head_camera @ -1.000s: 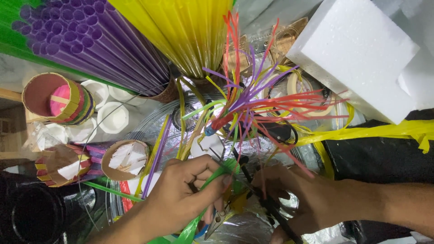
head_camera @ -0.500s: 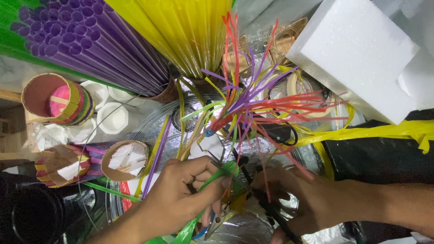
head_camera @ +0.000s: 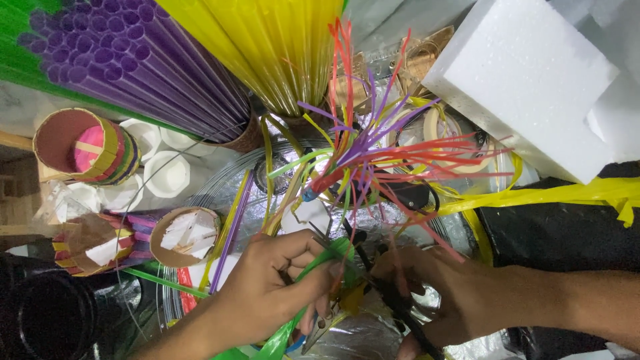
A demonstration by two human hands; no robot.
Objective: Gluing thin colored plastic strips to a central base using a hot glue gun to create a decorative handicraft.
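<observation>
My left hand (head_camera: 277,283) pinches a green plastic strip (head_camera: 313,263) that runs down past my wrist. My right hand (head_camera: 433,293) grips black-handled scissors (head_camera: 373,267) whose blades point up toward the strip. Just above both hands stands a bundle of cut straw strips (head_camera: 373,160) in red, purple, yellow and green, fanned out like a flower. The tips of the scissor blades are partly hidden among the strips.
Bundles of purple straws (head_camera: 133,73) and yellow straws (head_camera: 280,47) stand at the top. A white foam block (head_camera: 527,80) lies at top right. Small round containers (head_camera: 83,147) and white cups (head_camera: 167,173) sit at left, a dark jar (head_camera: 47,317) at bottom left, a yellow plastic band (head_camera: 553,197) at right.
My left hand has shifted slightly, with the green strip drawn closer to the scissors. The rest of the scene is unchanged.
</observation>
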